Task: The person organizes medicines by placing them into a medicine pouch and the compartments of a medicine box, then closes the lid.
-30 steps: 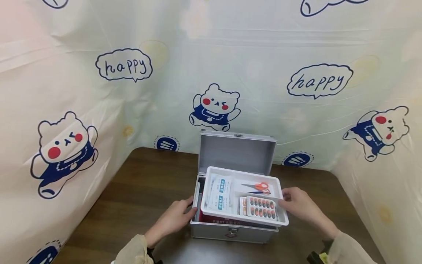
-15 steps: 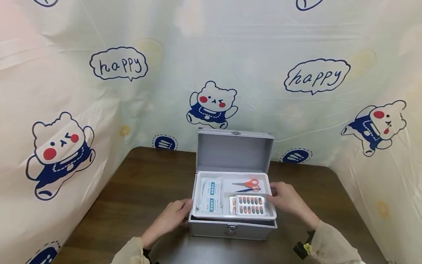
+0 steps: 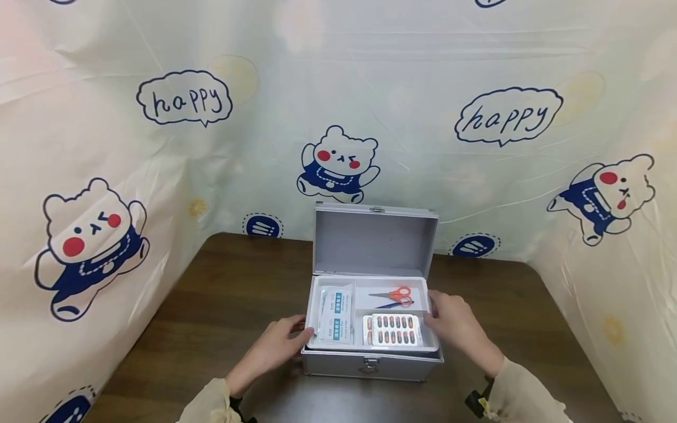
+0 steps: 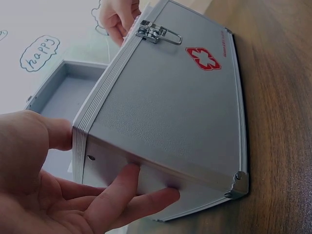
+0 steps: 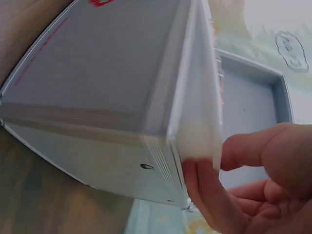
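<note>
A silver first-aid case (image 3: 344,365) stands on the table with its grey lid (image 3: 375,241) raised. In its mouth sits a white plastic tray (image 3: 359,349); the right wrist view shows the tray's right end standing above the case rim. My right hand (image 3: 457,326) pinches this end between thumb and fingers. At the opposite end, my left hand (image 3: 275,346) rests against the case, fingers extended on its side and thumb at the rim. The tray carries white packets (image 3: 334,317), orange-handled scissors (image 3: 399,295), a dark slim tool (image 3: 391,305) and capsule blister packs (image 3: 394,330).
The dark wooden table (image 3: 222,294) extends around the case. Behind it and at both sides hangs a pale curtain (image 3: 254,141) printed with bears. A metal latch (image 4: 158,33) and a red cross emblem (image 4: 203,58) mark the case's front.
The tray has come down from a tilted position above the case into its mouth, shifting left and levelling. My right hand has moved down and left with it; my left hand stays at the case's side.
</note>
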